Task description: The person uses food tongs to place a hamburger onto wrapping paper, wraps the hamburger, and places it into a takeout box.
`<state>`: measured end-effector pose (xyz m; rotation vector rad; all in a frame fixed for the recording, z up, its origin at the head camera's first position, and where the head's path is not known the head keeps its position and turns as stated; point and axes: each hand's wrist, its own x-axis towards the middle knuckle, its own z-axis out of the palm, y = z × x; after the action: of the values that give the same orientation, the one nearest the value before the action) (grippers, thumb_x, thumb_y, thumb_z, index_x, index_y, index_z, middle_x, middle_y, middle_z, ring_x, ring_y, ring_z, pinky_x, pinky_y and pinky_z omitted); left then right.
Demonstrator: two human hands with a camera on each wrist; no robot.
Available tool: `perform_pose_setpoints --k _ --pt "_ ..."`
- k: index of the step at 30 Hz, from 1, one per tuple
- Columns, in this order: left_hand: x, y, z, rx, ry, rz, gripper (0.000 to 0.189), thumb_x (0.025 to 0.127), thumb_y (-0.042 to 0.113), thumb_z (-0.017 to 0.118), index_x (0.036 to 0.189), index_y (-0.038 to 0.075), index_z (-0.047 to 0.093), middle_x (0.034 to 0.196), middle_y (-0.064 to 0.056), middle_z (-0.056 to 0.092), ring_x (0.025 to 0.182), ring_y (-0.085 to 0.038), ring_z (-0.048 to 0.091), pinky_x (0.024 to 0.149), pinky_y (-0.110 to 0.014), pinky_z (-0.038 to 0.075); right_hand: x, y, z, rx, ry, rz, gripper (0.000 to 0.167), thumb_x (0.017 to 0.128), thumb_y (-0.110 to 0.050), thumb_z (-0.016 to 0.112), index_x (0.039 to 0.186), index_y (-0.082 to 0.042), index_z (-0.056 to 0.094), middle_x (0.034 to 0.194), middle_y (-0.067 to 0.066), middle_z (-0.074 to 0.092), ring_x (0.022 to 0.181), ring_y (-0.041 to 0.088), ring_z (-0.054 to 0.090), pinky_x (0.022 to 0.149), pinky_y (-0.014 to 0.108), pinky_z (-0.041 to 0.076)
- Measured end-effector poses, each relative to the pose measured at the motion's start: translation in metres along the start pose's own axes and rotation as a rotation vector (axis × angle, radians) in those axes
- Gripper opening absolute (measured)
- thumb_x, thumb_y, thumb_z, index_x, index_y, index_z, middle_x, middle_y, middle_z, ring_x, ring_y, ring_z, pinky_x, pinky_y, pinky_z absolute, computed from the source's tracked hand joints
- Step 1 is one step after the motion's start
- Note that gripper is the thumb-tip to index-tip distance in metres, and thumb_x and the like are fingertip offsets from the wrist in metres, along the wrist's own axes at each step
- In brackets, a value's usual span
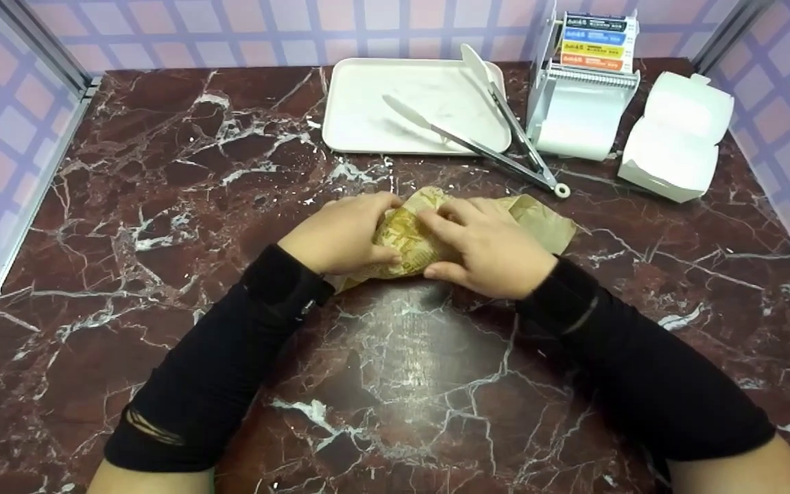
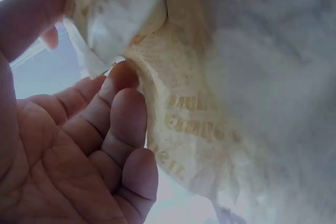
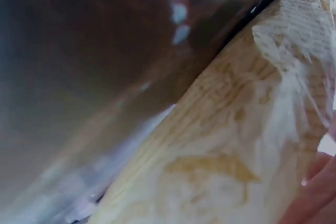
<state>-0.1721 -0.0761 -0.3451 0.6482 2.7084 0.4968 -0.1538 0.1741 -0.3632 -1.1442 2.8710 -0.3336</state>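
A rounded bundle wrapped in printed food paper (image 1: 405,241) lies on the dark marbled tabletop, in the middle of the head view. My left hand (image 1: 340,233) grips its left side, thumb toward me and fingers over the far side. On the right side, my right hand (image 1: 494,247) holds the bundle between thumb and bent fingers. A loose end of paper (image 1: 547,223) sticks out beyond the right hand. Close up in the left wrist view, fingertips (image 2: 128,116) press on the lettered paper. The right wrist view shows creased paper (image 3: 210,145). The wrapping hides what is inside.
Behind the hands stands a white tray (image 1: 367,103), with metal tongs (image 1: 505,110) lying spread across its right part. A label roll dispenser (image 1: 583,130) is beside it. At the far right sits an open white carton (image 1: 673,154). Patterned walls enclose the table.
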Motion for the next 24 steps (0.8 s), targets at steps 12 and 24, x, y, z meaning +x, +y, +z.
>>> perform_pose_setpoints --k 12,24 --pt "-0.012 -0.017 0.003 -0.082 -0.003 -0.069 0.084 0.085 0.041 0.086 0.155 0.015 0.046 0.137 -0.010 0.068 0.117 -0.029 0.068 0.107 -0.051 0.054 0.017 0.009 -0.002 0.115 -0.084 -0.005 0.073 0.096 -0.045 0.074 0.153 -0.006 0.051 0.163 0.018 0.045 0.152 0.036 0.041 0.130 0.055 0.027" --pt "-0.013 -0.036 0.001 -0.345 -0.080 -0.083 0.077 0.087 0.017 0.085 0.154 0.023 0.048 0.099 -0.002 0.073 0.081 -0.020 0.069 0.071 -0.037 0.061 0.032 0.010 -0.002 0.098 -0.253 0.101 0.106 0.085 -0.043 0.086 0.166 -0.009 0.028 0.171 0.018 0.031 0.157 0.037 0.033 0.130 0.058 0.026"
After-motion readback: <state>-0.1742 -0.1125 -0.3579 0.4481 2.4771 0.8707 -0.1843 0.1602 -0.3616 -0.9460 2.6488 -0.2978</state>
